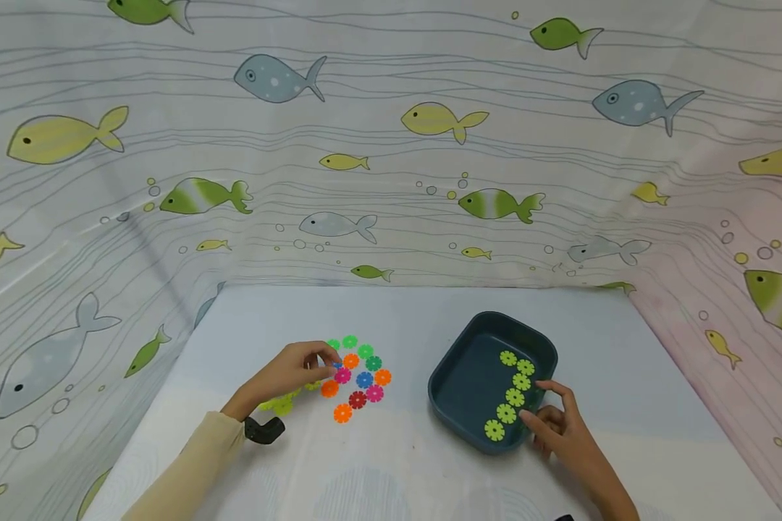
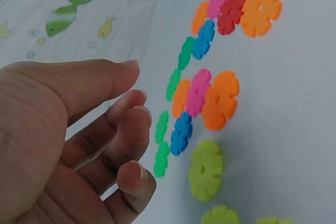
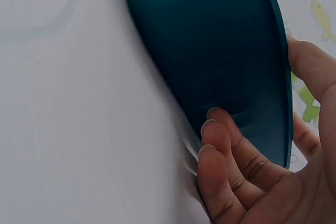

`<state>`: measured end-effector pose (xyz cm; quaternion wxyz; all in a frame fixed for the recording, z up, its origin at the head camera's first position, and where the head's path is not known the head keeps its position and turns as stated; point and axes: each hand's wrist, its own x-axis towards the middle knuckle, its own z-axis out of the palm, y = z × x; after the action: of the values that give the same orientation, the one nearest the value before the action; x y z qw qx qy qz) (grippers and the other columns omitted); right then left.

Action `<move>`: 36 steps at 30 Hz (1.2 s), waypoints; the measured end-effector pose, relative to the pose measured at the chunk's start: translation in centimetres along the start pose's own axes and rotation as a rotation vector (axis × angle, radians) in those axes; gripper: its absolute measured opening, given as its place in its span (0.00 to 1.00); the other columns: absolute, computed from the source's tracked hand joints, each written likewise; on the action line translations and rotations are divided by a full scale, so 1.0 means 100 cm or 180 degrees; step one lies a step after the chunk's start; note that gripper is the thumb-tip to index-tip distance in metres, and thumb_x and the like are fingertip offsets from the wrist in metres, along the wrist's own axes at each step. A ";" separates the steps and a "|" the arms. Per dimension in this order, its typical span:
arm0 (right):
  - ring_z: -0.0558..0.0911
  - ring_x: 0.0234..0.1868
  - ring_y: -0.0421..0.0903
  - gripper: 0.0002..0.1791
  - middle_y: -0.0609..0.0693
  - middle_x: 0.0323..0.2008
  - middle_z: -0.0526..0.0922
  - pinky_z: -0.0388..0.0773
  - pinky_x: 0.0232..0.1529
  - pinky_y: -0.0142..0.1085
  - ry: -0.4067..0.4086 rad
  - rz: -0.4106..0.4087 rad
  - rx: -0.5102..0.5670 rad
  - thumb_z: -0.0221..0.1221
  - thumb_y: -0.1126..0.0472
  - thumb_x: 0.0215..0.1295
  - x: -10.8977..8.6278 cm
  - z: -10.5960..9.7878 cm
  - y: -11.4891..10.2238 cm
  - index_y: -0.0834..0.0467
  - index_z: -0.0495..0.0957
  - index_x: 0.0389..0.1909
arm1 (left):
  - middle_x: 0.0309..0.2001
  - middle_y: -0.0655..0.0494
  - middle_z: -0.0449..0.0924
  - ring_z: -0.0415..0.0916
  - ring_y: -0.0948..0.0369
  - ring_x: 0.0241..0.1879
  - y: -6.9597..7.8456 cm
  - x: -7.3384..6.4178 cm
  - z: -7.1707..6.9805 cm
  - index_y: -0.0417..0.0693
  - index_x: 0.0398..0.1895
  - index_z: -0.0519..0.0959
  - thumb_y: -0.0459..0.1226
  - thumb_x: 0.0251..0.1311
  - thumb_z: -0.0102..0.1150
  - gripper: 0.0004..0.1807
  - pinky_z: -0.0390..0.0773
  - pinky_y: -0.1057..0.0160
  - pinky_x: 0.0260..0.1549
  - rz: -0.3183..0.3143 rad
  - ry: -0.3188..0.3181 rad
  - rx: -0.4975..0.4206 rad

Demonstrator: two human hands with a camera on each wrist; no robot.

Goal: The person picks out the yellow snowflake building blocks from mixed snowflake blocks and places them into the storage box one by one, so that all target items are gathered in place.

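Note:
In the head view my left hand (image 1: 306, 365) hovers over a group of flower-shaped plastic discs. Nothing shows between its thumb and loosely bent fingers in the left wrist view. Nearby are a blue disc (image 2: 181, 133), a pink disc (image 2: 198, 93), an orange disc (image 2: 221, 100) and a yellow-green disc (image 2: 206, 170). My right hand (image 1: 563, 430) grips the right side of a dark teal plastic tray (image 1: 452, 420). Its thumb lies at the rim and several fingers press the outer wall in the right wrist view. Inside the tray, several yellow-green discs (image 1: 515, 397) form a bent row.
Further discs lie flat on the white table (image 1: 404, 477), among them a red disc (image 1: 358, 399) and green discs (image 1: 350, 341). Yellow-green discs (image 1: 283, 405) are partly hidden by the left hand. A fish-patterned curtain (image 1: 391, 188) encloses the table's back and sides.

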<state>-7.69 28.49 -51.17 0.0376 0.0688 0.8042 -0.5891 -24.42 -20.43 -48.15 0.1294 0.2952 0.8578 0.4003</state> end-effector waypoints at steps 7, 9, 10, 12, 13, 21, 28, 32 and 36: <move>0.79 0.24 0.55 0.38 0.60 0.32 0.80 0.79 0.23 0.44 0.0018 -0.0033 0.0009 0.62 0.54 0.74 0.001 -0.003 0.001 0.46 0.49 0.74 | 0.43 0.59 0.83 0.74 0.60 0.31 -0.008 -0.007 -0.011 0.49 0.50 0.84 0.40 0.65 0.71 0.12 0.76 0.65 0.29 0.0019 0.0106 0.0218; 0.79 0.24 0.55 0.38 0.60 0.33 0.80 0.79 0.23 0.44 -0.0002 -0.0045 0.0015 0.62 0.54 0.75 0.003 -0.003 0.001 0.46 0.49 0.74 | 0.43 0.58 0.83 0.74 0.60 0.31 -0.012 -0.011 -0.012 0.50 0.49 0.84 0.38 0.63 0.72 0.13 0.76 0.65 0.29 -0.0014 0.0150 0.0264; 0.79 0.24 0.55 0.38 0.60 0.33 0.80 0.79 0.23 0.44 -0.0010 -0.0035 0.0011 0.62 0.54 0.74 0.004 -0.003 0.000 0.46 0.49 0.74 | 0.44 0.58 0.83 0.73 0.60 0.31 -0.013 -0.012 -0.013 0.50 0.49 0.84 0.38 0.62 0.73 0.14 0.76 0.65 0.29 -0.0046 0.0155 0.0288; 0.79 0.24 0.54 0.38 0.60 0.33 0.80 0.79 0.24 0.43 -0.0004 -0.0011 0.0004 0.63 0.53 0.74 0.005 -0.002 0.000 0.45 0.49 0.74 | 0.45 0.57 0.83 0.73 0.61 0.31 -0.017 -0.016 -0.013 0.51 0.50 0.84 0.37 0.61 0.74 0.15 0.76 0.66 0.30 -0.0119 0.0148 0.0338; 0.79 0.25 0.54 0.38 0.60 0.33 0.80 0.79 0.24 0.43 0.0002 0.0008 -0.0004 0.63 0.52 0.74 0.006 -0.002 0.000 0.45 0.49 0.74 | 0.45 0.57 0.83 0.72 0.61 0.30 -0.018 -0.017 -0.012 0.50 0.50 0.83 0.37 0.61 0.74 0.15 0.75 0.66 0.30 -0.0141 0.0136 0.0355; 0.79 0.24 0.54 0.38 0.60 0.33 0.80 0.79 0.24 0.44 0.0010 0.0043 -0.0010 0.63 0.54 0.74 0.003 -0.004 0.001 0.45 0.49 0.74 | 0.44 0.53 0.82 0.69 0.63 0.25 -0.025 -0.025 -0.007 0.48 0.48 0.83 0.37 0.58 0.76 0.16 0.73 0.67 0.27 -0.0090 0.0234 0.0446; 0.78 0.24 0.54 0.38 0.60 0.33 0.80 0.79 0.23 0.43 -0.0014 0.0043 0.0012 0.63 0.54 0.74 0.002 -0.002 0.001 0.45 0.50 0.74 | 0.43 0.56 0.81 0.68 0.64 0.26 -0.031 -0.027 -0.003 0.48 0.49 0.83 0.40 0.58 0.76 0.17 0.73 0.67 0.27 -0.0144 0.0180 0.0459; 0.78 0.23 0.54 0.37 0.60 0.32 0.80 0.79 0.22 0.44 -0.0043 -0.0036 -0.0002 0.62 0.55 0.75 0.001 -0.001 0.002 0.47 0.49 0.74 | 0.43 0.58 0.80 0.69 0.63 0.26 -0.033 -0.028 -0.003 0.49 0.50 0.84 0.40 0.59 0.75 0.17 0.75 0.66 0.28 -0.0202 0.0126 0.0467; 0.78 0.23 0.54 0.37 0.60 0.32 0.80 0.79 0.22 0.44 -0.0044 -0.0058 -0.0013 0.61 0.56 0.75 0.000 0.000 0.002 0.48 0.49 0.74 | 0.41 0.58 0.79 0.69 0.63 0.27 -0.034 -0.029 -0.003 0.50 0.48 0.85 0.41 0.59 0.75 0.16 0.75 0.66 0.28 -0.0222 0.0136 0.0464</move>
<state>-7.67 28.53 -51.33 0.0380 0.0573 0.8057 -0.5883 -23.60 -24.14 -50.55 0.1031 0.2652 0.8970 0.3383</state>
